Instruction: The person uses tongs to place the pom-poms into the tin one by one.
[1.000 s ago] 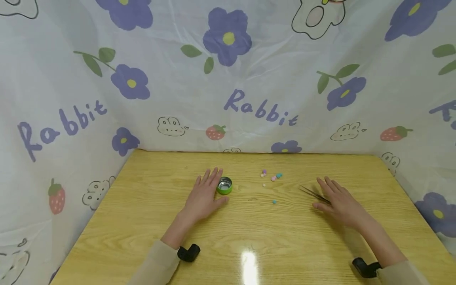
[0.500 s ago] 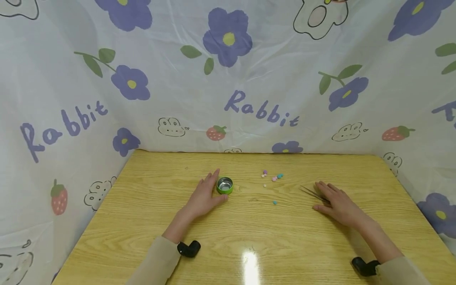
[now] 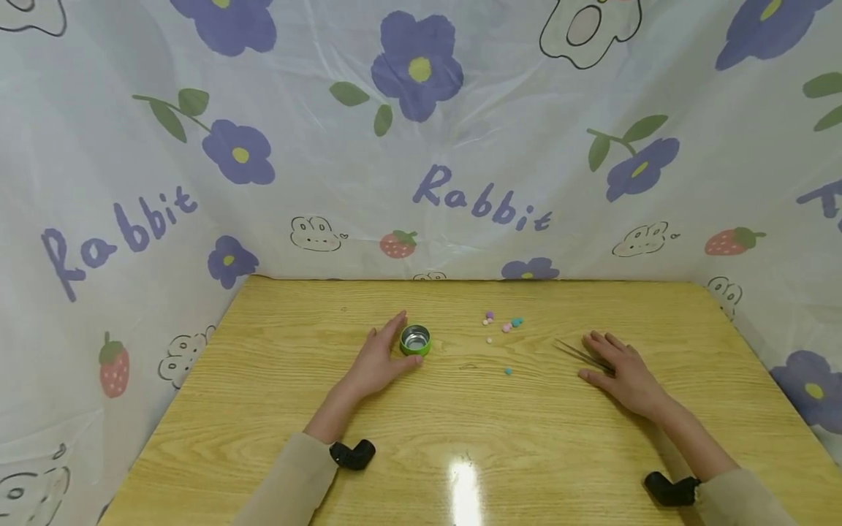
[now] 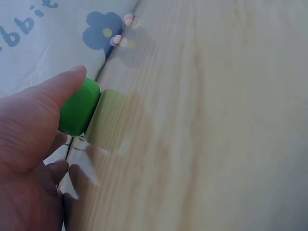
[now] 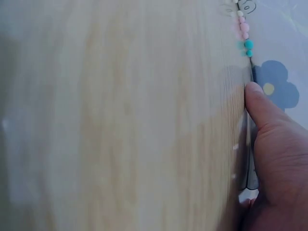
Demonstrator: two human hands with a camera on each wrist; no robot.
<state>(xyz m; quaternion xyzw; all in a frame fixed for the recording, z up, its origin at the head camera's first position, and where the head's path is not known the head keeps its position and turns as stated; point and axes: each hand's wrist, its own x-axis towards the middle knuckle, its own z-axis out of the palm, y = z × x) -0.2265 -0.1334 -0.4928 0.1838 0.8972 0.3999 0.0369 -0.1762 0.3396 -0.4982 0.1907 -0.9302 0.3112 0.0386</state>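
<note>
My left hand [image 3: 375, 363] lies at the left of a small round green tin [image 3: 416, 341] with a silvery inside. Its thumb reaches the near side, its index finger the left rear; in the left wrist view the thumb [image 4: 62, 89] overlaps the tin [image 4: 79, 108]. On the right, thin metal tweezers [image 3: 577, 353] lie on the table, their rear end between the thumb and fingers of my right hand [image 3: 628, 376]. The right wrist view shows the thumb [image 5: 260, 103] against the tweezers [image 5: 249, 159]. Whether either hand presses its object is unclear.
Small purple [image 3: 490, 315], pink [image 3: 506, 328] and teal [image 3: 517, 321] beads lie between the hands towards the rear. A pale bead [image 3: 489, 340] and a blue bead [image 3: 509, 371] sit nearer. A patterned cloth [image 3: 355, 168] hangs behind the wooden table [image 3: 408, 424].
My left fingers have drawn closer together beside the tin, and the thumb lies nearer its front. The right fingers have bent slightly near the tweezers. Tin, tweezers and beads have stayed in place.
</note>
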